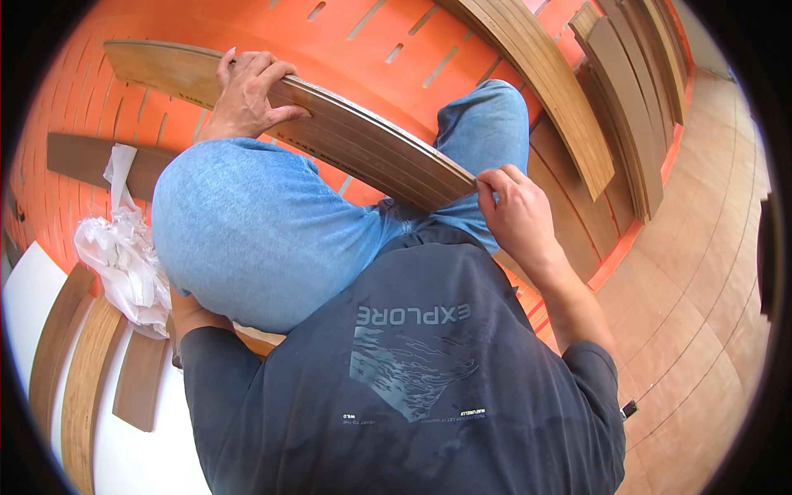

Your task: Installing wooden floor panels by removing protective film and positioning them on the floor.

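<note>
A long brown floor plank [363, 147] is tilted on its edge across my lap, running from the far left toward my right knee. My left hand [252, 92] grips it over its upper edge, thumb on the near face and fingers over the top. At the plank's right end, my right hand [516, 206] is closed with its fingertips pinched on the corner. Printed marks and grooves show on the face turned toward me. The plank's far face is hidden.
Orange slotted underlay [396, 49] covers the floor ahead. Several loose planks [549, 82] lie at the right, beside bare tan flooring [685, 247]. At the left are crumpled clear plastic wrap [124, 260], another brown plank [99, 161] and several planks [92, 371] on a white surface.
</note>
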The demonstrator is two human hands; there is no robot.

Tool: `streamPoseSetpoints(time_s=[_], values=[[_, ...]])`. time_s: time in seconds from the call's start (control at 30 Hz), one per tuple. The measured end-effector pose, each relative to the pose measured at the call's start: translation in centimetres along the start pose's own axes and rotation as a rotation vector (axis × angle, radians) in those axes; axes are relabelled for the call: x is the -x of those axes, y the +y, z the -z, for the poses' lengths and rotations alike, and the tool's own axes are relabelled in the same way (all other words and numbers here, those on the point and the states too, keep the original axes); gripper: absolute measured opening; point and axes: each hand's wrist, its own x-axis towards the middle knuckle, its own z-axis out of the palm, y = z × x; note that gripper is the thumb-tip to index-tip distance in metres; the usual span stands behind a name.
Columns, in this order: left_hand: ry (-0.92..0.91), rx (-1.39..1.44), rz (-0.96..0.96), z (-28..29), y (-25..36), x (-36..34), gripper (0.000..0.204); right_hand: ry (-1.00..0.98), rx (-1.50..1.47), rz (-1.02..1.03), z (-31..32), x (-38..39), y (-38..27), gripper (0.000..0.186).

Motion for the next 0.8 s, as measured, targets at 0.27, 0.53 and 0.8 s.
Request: streamPoseSetpoints(time_s=[0.27, 0.53, 0.8], values=[[0.019, 0.004, 0.006, -0.1, 0.2, 0.1, 0.061, 0.101, 0.129, 0.05, -1.4, 0.1, 0.1, 0.008], [0.022, -0.003, 0.001, -0.2, 0.0, 0.1, 0.065, 0.19, 0.071, 0.11, -2.0, 1.1, 0.1, 0.007], [0.012, -0.026, -0.009, -0.3, -0.3, 0.2, 0.065, 0.059, -0.136, -0.1, 1.5, -0.3, -1.1, 0.016]])
